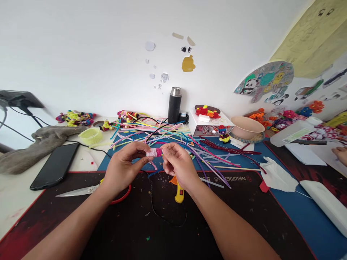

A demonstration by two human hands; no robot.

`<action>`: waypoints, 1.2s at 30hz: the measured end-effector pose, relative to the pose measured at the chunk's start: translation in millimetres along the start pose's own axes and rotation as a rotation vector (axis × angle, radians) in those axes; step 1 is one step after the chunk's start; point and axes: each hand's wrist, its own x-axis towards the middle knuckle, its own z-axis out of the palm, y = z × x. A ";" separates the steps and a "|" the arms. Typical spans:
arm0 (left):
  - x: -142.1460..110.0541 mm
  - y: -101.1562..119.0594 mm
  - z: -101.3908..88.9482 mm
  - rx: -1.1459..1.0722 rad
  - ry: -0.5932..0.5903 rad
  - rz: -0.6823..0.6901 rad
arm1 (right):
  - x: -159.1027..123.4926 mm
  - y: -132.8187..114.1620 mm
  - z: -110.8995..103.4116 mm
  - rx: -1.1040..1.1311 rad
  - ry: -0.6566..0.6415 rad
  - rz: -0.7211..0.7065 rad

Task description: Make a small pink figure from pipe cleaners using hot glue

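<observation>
Between both hands, above the desk mat, is a small pink coiled pipe cleaner piece, pale pink on the left and magenta at its right end. My left hand pinches the pale part between thumb and fingers. Closed at the magenta end is my right hand, its fingertips pressed together there and partly hiding that end. Under my left wrist lie scissors with a red and yellow handle. A yellow-handled tool with a red switch lies below my right hand, its upper part hidden.
Loose colored pipe cleaners spread behind my hands. A black thermos and a white box stand by the wall. A phone lies left; a bowl sits right. Another person's hand shows at the right edge.
</observation>
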 end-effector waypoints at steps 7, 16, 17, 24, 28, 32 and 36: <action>0.3 8.8 -1.2 0.312 -0.027 0.331 | 1.3 3.8 -2.9 -0.027 -0.022 0.048; -2.0 9.0 2.6 0.447 -0.019 0.469 | 0.0 9.0 -0.1 -0.027 -0.122 0.108; -2.4 9.6 3.0 0.457 -0.016 0.475 | 0.1 8.9 0.3 -0.021 -0.117 0.101; -3.6 13.4 5.4 0.486 -0.004 0.497 | 1.4 5.9 2.0 -0.037 -0.114 0.046; -3.1 14.4 7.1 0.463 -0.004 0.481 | 0.9 5.4 4.3 -0.061 -0.102 0.000; -4.8 13.5 8.8 0.435 -0.011 0.470 | 0.2 5.1 6.8 -0.085 -0.068 0.009; -9.1 9.7 10.2 0.286 -0.055 0.325 | 0.6 4.2 7.8 -0.093 -0.037 0.013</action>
